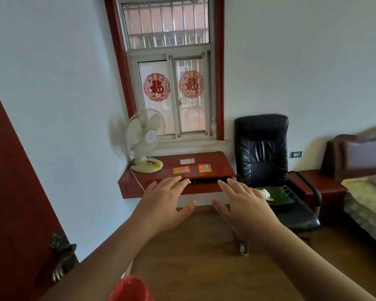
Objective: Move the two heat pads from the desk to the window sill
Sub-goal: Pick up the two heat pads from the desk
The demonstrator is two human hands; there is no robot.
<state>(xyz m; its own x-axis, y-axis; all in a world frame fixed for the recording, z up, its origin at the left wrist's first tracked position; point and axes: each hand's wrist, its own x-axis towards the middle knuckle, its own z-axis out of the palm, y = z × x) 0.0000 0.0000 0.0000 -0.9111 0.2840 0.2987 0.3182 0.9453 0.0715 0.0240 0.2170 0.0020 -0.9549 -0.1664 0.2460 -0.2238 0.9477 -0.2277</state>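
Setting was a home bedroom: bed (365, 205) at right, small desk (215, 164) under barred window (167, 68), table fan (144, 137), office chair (263, 153).

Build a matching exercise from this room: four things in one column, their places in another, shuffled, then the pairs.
Things:
1. two orange rectangular heat pads
2. white electric desk fan
3. black leather office chair
4. small clear plastic bottle

Places:
A. on the window sill, right end
B. on the floor, right of the red wooden desk
C. on the desk, near its front edge
D. on the desk's left end

Pairs: 1-C, 2-D, 3-B, 4-A
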